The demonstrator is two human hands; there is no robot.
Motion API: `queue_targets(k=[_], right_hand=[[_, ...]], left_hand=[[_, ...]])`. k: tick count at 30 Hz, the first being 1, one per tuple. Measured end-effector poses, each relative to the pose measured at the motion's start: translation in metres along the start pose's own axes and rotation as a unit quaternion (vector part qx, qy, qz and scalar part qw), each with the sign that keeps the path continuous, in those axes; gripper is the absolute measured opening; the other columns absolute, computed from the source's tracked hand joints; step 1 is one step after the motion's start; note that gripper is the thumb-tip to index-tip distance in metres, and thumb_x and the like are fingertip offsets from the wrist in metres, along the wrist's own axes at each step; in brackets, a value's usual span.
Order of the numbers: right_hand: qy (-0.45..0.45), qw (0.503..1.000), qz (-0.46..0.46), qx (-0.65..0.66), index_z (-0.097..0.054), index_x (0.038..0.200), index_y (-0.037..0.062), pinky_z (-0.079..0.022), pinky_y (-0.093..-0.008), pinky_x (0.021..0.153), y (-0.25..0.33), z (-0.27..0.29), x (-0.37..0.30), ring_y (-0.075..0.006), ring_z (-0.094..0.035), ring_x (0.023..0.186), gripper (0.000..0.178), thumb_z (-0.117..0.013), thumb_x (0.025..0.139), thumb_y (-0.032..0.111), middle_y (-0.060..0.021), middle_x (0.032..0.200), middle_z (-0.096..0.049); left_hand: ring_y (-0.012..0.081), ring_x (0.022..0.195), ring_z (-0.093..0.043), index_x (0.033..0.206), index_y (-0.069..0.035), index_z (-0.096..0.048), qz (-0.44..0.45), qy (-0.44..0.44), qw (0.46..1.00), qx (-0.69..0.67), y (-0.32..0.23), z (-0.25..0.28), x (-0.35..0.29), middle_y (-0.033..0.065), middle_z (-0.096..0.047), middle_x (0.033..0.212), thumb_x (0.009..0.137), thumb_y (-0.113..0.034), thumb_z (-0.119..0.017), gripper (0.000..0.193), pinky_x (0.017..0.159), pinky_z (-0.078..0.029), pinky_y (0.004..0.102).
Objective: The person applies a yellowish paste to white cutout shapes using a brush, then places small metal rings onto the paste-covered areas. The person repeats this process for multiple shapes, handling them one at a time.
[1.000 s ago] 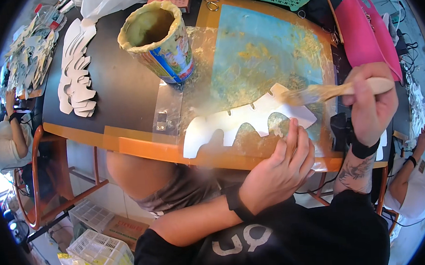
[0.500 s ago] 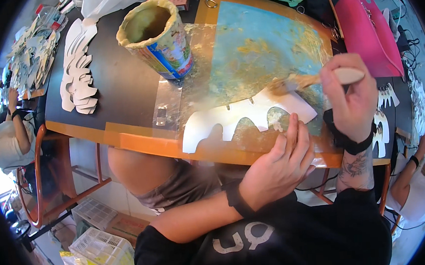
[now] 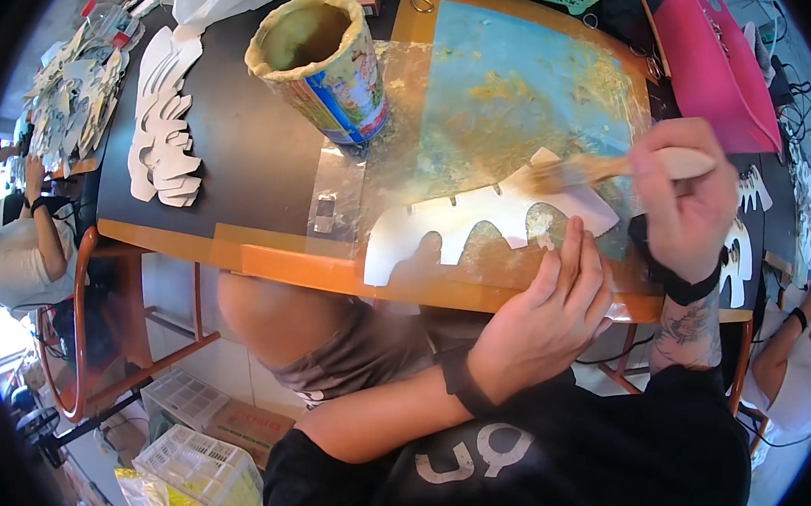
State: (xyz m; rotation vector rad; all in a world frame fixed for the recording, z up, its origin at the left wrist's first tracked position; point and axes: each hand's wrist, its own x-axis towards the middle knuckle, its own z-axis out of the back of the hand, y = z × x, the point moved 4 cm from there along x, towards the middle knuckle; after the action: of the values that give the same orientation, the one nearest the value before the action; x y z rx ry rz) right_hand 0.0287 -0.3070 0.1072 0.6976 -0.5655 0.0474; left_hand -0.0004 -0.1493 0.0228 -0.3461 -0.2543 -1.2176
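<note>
Brush (image 3: 597, 169) clenched in our right hand (image 3: 679, 201), bristles on the white cutout (image 3: 479, 224), handle running rightward; our left hand (image 3: 547, 323) lies flat, fingers on the cutout's near edge, closer to it; cutout's long axis runs left-right on the blue mat (image 3: 507, 86).

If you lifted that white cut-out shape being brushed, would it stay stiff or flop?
The white cut-out looks thin and flat, so it would likely bend. The left hand pins its edge while the brush sweeps, suggesting it is light and slides easily. Any wet coating may make it tacky.
</note>
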Motion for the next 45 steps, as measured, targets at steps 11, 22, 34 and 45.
queue_targets(k=[11,22,34,45], right_hand=[[-0.046,0.999,-0.018,0.019,-0.064,0.102,0.0016,-0.047,-0.0253,0.064,-0.004,0.008,-0.006,-0.0102,-0.060,0.072,0.007,-0.068,0.097,0.001,-0.0030,0.094,-0.065],[0.029,0.979,-0.101,0.172,-0.065,0.104,0.0006,-0.049,-0.0229,0.066,0.072,-0.050,0.017,-0.0091,-0.063,0.071,0.011,-0.070,0.098,0.008,-0.0040,0.086,-0.066],[-0.044,0.990,-0.114,0.074,-0.064,0.096,0.0011,-0.046,-0.0245,0.066,0.090,-0.061,0.010,-0.0091,-0.060,0.073,0.006,-0.067,0.099,0.005,-0.0030,0.084,-0.063],[-0.006,0.992,-0.120,0.042,-0.064,0.100,-0.0004,-0.048,-0.0253,0.070,0.105,-0.077,0.002,-0.0108,-0.062,0.075,0.011,-0.068,0.098,0.010,-0.0067,0.085,-0.064]], left_hand=[[0.0396,0.144,-0.048,0.132,0.001,-0.060,0.021,-0.011,0.996,-0.087,0.004,0.012,-0.018,0.0244,-0.056,0.145,0.097,-0.042,-0.060,0.056,0.116,-0.036,0.0457],[0.0369,0.142,-0.050,0.135,-0.002,-0.063,0.162,0.007,0.987,-0.017,0.066,0.056,-0.094,0.0220,-0.053,0.151,0.095,-0.049,-0.064,0.062,0.113,-0.038,0.0469],[0.0337,0.135,-0.060,0.110,-0.002,-0.070,0.153,-0.044,0.987,-0.014,0.076,0.064,-0.107,0.0235,-0.063,0.136,0.098,-0.052,-0.059,0.053,0.099,-0.038,0.0381],[0.0378,0.133,-0.060,0.101,0.000,-0.069,0.127,-0.051,0.988,-0.072,0.082,0.069,-0.113,0.0281,-0.064,0.127,0.098,-0.060,-0.057,0.060,0.097,-0.041,0.0386]])
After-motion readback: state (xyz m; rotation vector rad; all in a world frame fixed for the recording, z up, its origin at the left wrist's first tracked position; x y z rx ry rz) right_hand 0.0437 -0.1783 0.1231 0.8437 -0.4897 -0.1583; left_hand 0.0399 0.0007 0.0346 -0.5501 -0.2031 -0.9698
